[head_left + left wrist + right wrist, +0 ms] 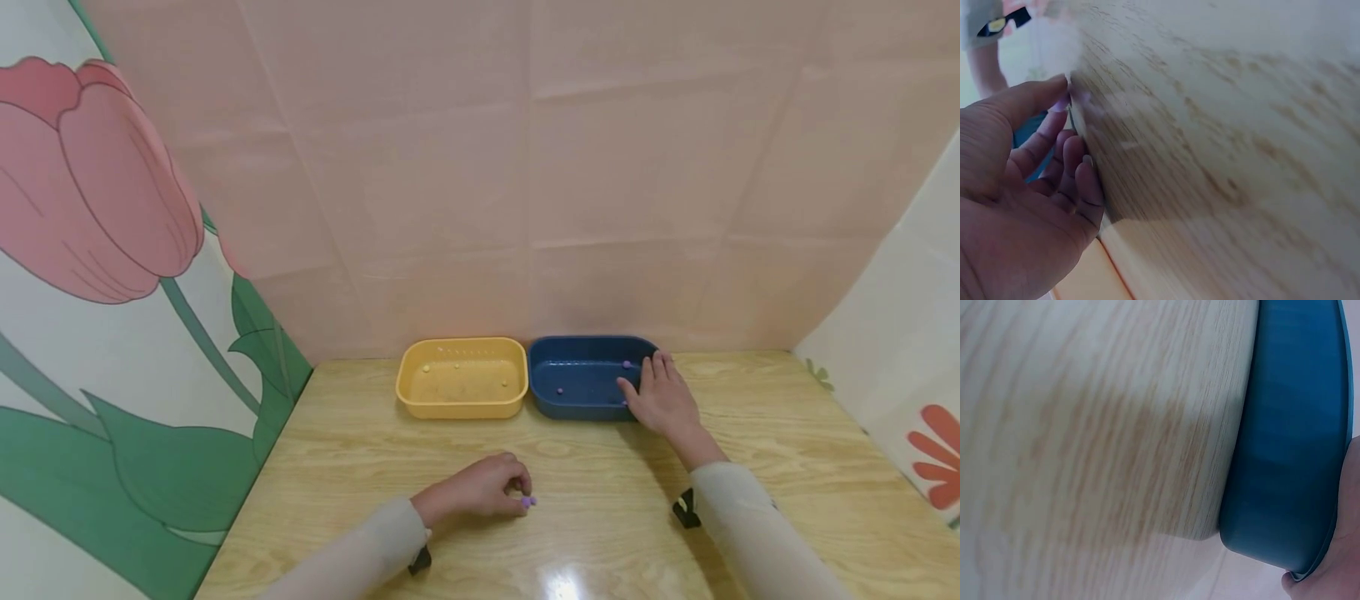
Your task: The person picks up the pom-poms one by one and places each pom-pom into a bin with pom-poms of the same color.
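Observation:
My left hand [491, 486] is low over the table, thumb and index finger pinching a small purple piece [528, 502] with rounded lobes. In the left wrist view the piece is a blurred purple patch at the thumb tip, and the other fingers of the left hand [1029, 187] curl loosely. At the right end of a dark blue tray [581, 412], my right hand [666, 400] lies over the rim with its fingers fairly straight and the thumb over the inside. The right wrist view has the tray's outer wall [1291, 431] and only part of the right hand [1335, 562].
Left of the blue tray stands a yellow tray [461, 411] holding a few small yellow pieces. Several small purple pieces lie in the blue tray, one of them a purple piece [559, 391] near its left end. Both trays stand against the pink backdrop [525, 208] at the back of the wood-grain table [337, 442].

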Action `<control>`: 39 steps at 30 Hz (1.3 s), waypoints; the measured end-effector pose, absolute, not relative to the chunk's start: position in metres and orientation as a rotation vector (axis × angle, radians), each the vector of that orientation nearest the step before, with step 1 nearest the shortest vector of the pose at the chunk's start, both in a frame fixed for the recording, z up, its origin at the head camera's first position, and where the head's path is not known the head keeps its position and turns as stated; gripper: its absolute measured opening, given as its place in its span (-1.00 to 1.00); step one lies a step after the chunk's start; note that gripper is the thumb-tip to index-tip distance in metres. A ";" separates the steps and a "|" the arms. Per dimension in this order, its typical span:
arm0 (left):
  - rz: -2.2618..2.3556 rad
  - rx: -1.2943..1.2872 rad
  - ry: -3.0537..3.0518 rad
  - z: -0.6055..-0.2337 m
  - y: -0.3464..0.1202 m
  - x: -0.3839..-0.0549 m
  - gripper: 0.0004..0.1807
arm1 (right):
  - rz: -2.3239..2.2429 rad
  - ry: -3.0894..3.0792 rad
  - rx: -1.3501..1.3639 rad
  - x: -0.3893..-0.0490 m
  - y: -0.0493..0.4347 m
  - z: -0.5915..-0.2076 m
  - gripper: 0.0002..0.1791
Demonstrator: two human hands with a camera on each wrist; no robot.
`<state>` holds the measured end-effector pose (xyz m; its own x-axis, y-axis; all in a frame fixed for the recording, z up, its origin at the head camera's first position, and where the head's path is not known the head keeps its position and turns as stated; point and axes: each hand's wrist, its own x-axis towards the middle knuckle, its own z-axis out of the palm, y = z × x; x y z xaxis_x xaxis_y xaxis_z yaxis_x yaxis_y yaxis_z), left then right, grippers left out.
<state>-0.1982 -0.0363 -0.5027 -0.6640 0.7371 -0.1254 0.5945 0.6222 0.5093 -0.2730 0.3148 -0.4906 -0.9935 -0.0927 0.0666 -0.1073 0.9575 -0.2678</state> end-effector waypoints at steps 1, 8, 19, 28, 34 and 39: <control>0.626 1.074 2.526 -0.503 -0.036 -0.198 -0.89 | 0.422 -3.055 0.156 -0.273 0.315 -0.491 -0.02; 0.625 1.082 2.529 -0.504 -0.036 -0.198 -0.94 | 0.406 -3.048 0.152 -0.273 0.314 -0.491 -0.04; 0.780 1.006 2.449 -0.503 -0.036 -0.205 -0.87 | 0.409 -3.040 0.156 -0.273 0.315 -0.491 -0.02; 0.891 0.901 2.436 -0.491 -0.033 -0.207 -0.90 | 0.405 -3.046 0.155 -0.273 0.314 -0.490 -0.04; 0.915 0.928 2.463 -0.487 -0.030 -0.213 -0.95 | 0.396 -3.052 0.154 -0.273 0.314 -0.490 -0.05; 0.921 0.972 2.498 -0.485 -0.025 -0.222 -0.94 | 0.395 -3.048 0.149 -0.274 0.314 -0.491 -0.05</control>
